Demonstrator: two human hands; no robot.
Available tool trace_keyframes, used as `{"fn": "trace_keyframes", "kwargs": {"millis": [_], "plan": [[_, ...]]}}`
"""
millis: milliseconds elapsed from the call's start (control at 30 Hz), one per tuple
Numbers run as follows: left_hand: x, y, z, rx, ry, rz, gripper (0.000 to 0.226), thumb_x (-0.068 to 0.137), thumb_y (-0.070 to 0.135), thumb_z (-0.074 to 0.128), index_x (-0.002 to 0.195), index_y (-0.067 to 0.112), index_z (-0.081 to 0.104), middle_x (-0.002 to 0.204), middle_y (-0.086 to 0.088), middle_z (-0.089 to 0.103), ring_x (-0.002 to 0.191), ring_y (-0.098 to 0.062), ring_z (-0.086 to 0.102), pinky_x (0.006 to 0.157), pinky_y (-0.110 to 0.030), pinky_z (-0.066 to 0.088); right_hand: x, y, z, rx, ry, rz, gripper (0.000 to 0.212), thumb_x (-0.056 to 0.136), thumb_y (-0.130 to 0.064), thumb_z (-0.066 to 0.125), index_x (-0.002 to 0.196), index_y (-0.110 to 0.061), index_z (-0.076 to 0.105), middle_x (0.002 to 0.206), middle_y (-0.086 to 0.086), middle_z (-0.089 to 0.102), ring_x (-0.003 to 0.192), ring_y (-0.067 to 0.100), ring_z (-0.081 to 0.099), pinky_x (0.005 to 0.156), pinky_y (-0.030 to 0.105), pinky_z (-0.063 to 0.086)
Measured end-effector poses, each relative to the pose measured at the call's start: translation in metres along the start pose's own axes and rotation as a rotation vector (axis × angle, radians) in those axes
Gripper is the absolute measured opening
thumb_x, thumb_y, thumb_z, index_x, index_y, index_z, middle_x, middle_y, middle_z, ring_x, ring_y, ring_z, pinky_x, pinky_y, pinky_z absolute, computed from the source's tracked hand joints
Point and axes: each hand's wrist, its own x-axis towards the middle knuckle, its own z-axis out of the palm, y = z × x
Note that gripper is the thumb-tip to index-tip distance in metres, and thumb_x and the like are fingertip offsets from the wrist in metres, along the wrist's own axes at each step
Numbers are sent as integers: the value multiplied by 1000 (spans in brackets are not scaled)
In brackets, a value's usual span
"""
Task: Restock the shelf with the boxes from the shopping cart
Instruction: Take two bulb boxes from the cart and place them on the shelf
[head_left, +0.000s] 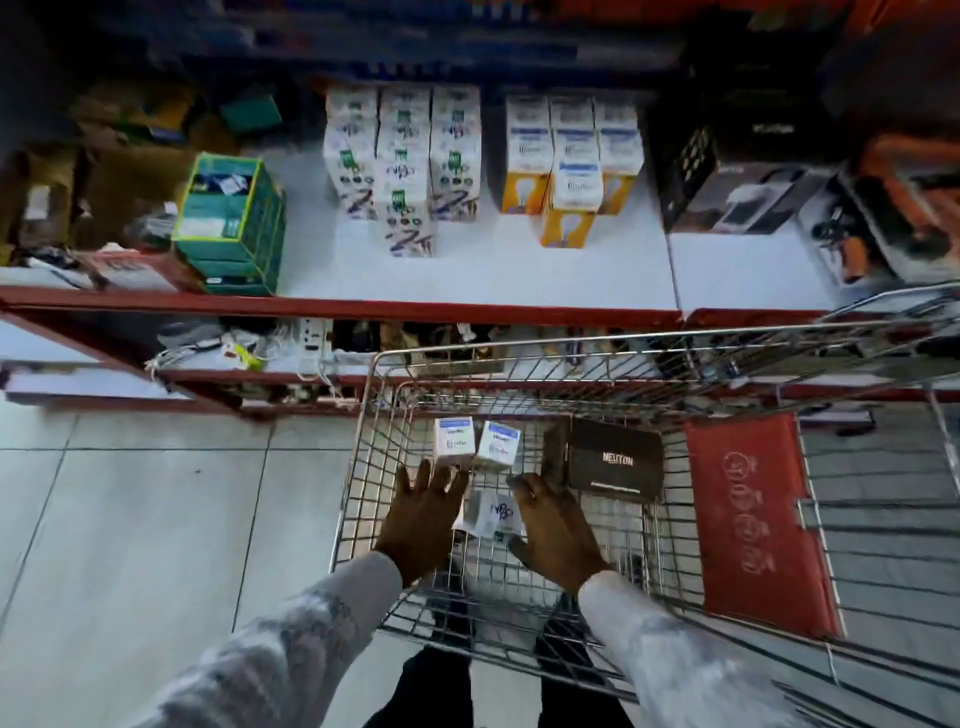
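- Both hands reach down into the wire cart (363, 467), parked at 6 o'clock against the red front edge of the shelf (467, 275).
- The left hand (423, 514) is spread flat, fingers splayed, against the left side of a small white box (493, 514) on the cart floor; nothing is gripped in it.
- The right hand (553, 525) is open too, cupped against that box's right side, fingertips close to a black box (613, 460) at 1 o'clock. The white box sits pressed between the two palms.
- Two blue-topped boxes (475, 441) stand just beyond the hands at 12 o'clock, near the cart's far wall.
- A red flap (753, 519) fills the cart's right side at 3 o'clock.
- On the shelf, rows of white boxes (402, 156) and yellow-based boxes (569, 161) stand toward the back at 12 o'clock, with bare white board between them and the front edge.
- A green crate (228, 223) sits at 10 o'clock, close to the lip.
- Dark cartons (743, 197) crowd the shelf at 2 o'clock.
- Open tiled floor (156, 519) lies at 9 o'clock beside the cart.
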Motion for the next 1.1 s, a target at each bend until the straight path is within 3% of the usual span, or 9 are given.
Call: {"fn": "trace_keyframes", "kwargs": {"millis": [167, 267, 367, 533, 667, 800, 933, 1033, 1100], "plan": [[17, -4, 18, 62, -36, -13, 91, 87, 20, 67, 158, 14, 12, 159, -18, 31, 147, -42, 27, 120, -60, 20, 26, -12, 29, 6, -89, 83, 85, 82, -36, 65, 153, -14, 23, 155, 8, 35, 141, 32, 35, 105, 43, 41], [18, -6, 15, 19, 6, 16, 78, 85, 10, 65, 153, 12, 25, 146, -15, 49, 133, -36, 45, 113, -46, 36, 33, -15, 32, 4, -98, 94, 73, 78, -28, 70, 143, -15, 38, 143, 7, 48, 132, 30, 43, 98, 42, 47], [10, -10, -6, -68, 53, 27, 78, 80, 10, 70, 148, 12, 32, 138, -12, 56, 125, -31, 51, 107, -39, 42, 31, -15, 16, 93, -80, 98, 65, 70, -26, 75, 129, -17, 50, 131, 4, 56, 121, 27, 51, 92, 38, 51], [-36, -28, -87, -172, 140, 23, 77, 74, 18, 74, 142, 15, 36, 126, -6, 61, 113, -25, 59, 90, -33, 51, 18, -18, -62, 269, -10, 56, 80, 60, -37, 84, 133, -21, 53, 131, 4, 62, 116, 25, 59, 95, 38, 53], [-75, -52, -164, -268, 232, 38, 76, 70, 18, 79, 137, 20, 41, 120, -2, 59, 105, -24, 62, 77, -32, 57, 16, -27, -152, 326, 42, 19, 83, 54, -31, 90, 128, -30, 51, 118, -2, 66, 104, 17, 62, 88, 37, 57], [-85, -86, -228, -269, 365, -1, 77, 62, 25, 83, 130, 23, 46, 119, 0, 54, 107, -21, 57, 85, -35, 56, 26, -41, -235, 286, 122, -28, 74, 53, -31, 89, 119, -30, 56, 111, -5, 66, 94, 12, 59, 76, 28, 53], [-62, -123, -269, -261, 512, -53, 83, 55, 20, 90, 128, 17, 51, 122, -5, 48, 112, -26, 49, 91, -44, 54, 53, -52, -290, 188, 245, -69, 81, 55, -35, 89, 126, -24, 53, 119, -1, 58, 103, 17, 55, 85, 34, 51], [-30, -147, -288, -256, 575, -77, 82, 56, 15, 90, 130, 13, 54, 125, -13, 48, 119, -34, 46, 98, -47, 49, 83, -54, -311, 123, 311, -73, 82, 55, -33, 89, 128, -22, 54, 113, -3, 47, 101, 17, 50, 80, 33, 47], [-6, -163, -297, -237, 582, -103, 82, 58, 16, 90, 131, 12, 55, 126, -16, 49, 121, -39, 46, 102, -45, 46, 105, -55, -319, 81, 341, -56, 83, 56, -30, 90, 130, -18, 55, 116, 2, 50, 106, 23, 55, 80, 33, 49]]}}
